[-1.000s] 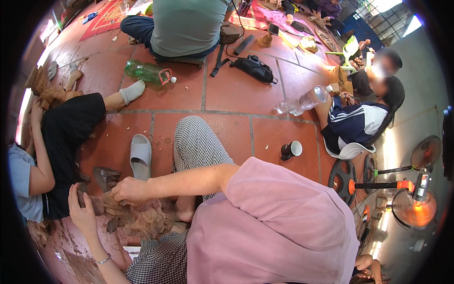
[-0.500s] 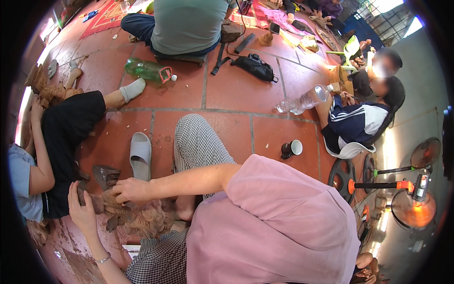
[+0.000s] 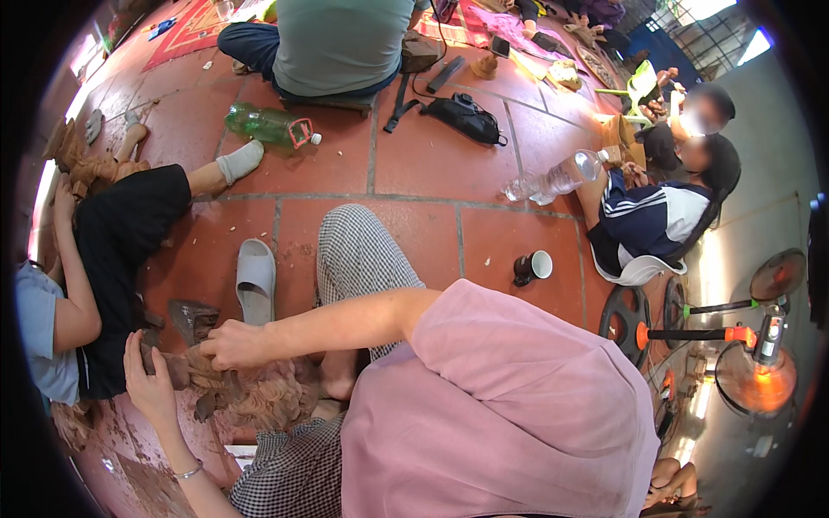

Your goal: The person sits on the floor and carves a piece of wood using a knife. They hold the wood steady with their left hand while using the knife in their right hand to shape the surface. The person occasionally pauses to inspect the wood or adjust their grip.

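Observation:
A brown carved figure (image 3: 272, 395) with rippled, ornate relief lies at the lower left beside my bent leg. My left hand (image 3: 151, 380), a bracelet on its wrist, is at the figure's left end with its fingers stretched and apart; the thumb side is next to a smooth brown knob. On the upper side of the carving, my right hand (image 3: 233, 345) is closed with bent fingers. Whatever it pinches is too small or hidden to make out. A dark brown angular block (image 3: 192, 321) stands just beyond the right hand.
A grey slipper (image 3: 256, 281) lies past my hands. On the tiled floor are a black cup (image 3: 532, 268), a clear bottle (image 3: 561, 179), a green bottle (image 3: 269, 126) and a black pouch (image 3: 465, 119). People sit left, ahead and right. Orange-lit fans (image 3: 756, 380) stand at right.
My right hand has shifted slightly left and up along the carving, its fingers still bent. My left hand stays in nearly the same place.

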### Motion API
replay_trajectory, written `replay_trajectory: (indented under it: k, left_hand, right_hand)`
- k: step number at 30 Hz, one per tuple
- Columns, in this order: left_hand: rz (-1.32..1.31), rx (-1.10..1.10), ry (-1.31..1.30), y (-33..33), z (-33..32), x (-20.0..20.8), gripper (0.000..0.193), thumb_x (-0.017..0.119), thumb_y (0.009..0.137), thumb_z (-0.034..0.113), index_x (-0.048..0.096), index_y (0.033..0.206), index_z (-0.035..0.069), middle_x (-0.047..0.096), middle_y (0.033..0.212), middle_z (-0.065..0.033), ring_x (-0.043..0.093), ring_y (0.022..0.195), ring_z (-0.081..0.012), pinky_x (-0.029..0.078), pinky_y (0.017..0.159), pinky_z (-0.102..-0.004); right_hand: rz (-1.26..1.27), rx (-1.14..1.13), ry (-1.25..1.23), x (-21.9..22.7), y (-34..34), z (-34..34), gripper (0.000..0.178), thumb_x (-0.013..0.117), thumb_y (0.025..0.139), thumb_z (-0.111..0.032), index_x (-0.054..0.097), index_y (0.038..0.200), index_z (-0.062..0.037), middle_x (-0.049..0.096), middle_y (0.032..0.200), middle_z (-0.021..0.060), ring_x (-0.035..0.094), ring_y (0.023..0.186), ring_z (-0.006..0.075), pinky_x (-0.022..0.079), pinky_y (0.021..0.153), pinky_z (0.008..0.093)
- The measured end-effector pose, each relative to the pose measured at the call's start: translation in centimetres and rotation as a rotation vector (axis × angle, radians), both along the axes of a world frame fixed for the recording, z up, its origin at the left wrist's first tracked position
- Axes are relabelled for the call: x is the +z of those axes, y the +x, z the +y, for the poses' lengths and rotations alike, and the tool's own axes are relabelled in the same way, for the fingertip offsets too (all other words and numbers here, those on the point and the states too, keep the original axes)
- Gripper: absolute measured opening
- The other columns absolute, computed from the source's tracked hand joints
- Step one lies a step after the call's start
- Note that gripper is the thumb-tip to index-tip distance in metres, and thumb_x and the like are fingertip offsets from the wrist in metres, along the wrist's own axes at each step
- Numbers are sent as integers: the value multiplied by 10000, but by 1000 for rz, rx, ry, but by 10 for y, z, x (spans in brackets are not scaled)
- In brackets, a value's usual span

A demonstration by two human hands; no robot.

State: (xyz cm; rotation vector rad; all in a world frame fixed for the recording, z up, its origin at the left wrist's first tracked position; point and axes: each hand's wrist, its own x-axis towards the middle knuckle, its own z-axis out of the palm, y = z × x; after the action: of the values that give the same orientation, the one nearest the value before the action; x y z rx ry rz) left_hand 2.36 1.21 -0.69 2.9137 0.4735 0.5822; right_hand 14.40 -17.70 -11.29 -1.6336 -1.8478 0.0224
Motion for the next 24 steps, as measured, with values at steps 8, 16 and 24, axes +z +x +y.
replay_trajectory:
  k: [8,16,24]
  left_hand:
    - [2,-2,5,-3,-3,2,353,580,942,122,613,1285,40,613,1329,-175,589,1224,-355,467,1021,-415]
    - [-20,-10,-51,-4,-2,0,352,582,940,119,617,1279,37,616,1322,-175,583,1227,-344,450,1044,-409]
    - [-98,38,-8,-3,-16,18,348,646,900,210,657,1223,80,661,1257,-126,630,1165,-308,499,980,-365]
  right_hand:
    - [-78,-13,30,21,-4,-9,193,747,656,-203,704,825,-121,622,964,88,676,888,289,553,665,422]
    - [40,-39,66,7,-1,-8,174,716,681,-200,696,845,-143,614,987,80,647,890,290,554,669,405]
    - [499,-89,296,6,4,-14,202,739,814,-10,695,1006,-58,697,950,119,681,852,263,546,718,340]
